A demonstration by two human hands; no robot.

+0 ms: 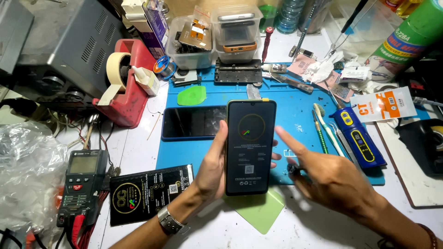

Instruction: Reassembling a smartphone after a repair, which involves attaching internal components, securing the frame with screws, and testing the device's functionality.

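A black rectangular smartphone with a lit screen (pixel 250 146) stands upright above the near edge of the blue silicone work mat (pixel 295 115), grasped along its side by the left hand (pixel 213 168). The right hand (pixel 330 177) holds nothing, index finger extended toward the phone. Held by one edge only, the phone could slip onto the mat if that finger pushes it.

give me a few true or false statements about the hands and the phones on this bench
1. The left hand holds a dark phone upright with its screen lit. True.
2. The right hand grips the blue handheld tool. False: that tool lies on the blue mat, apart from the hand, whose forefinger points toward the phone.
3. A second phone with a dark screen lies flat on the mat, left of the held one. True.
4. The red tape dispenser sits at the right edge of the bench. False: it is on the left, beside the mat.
5. A multimeter lies at the left. True.
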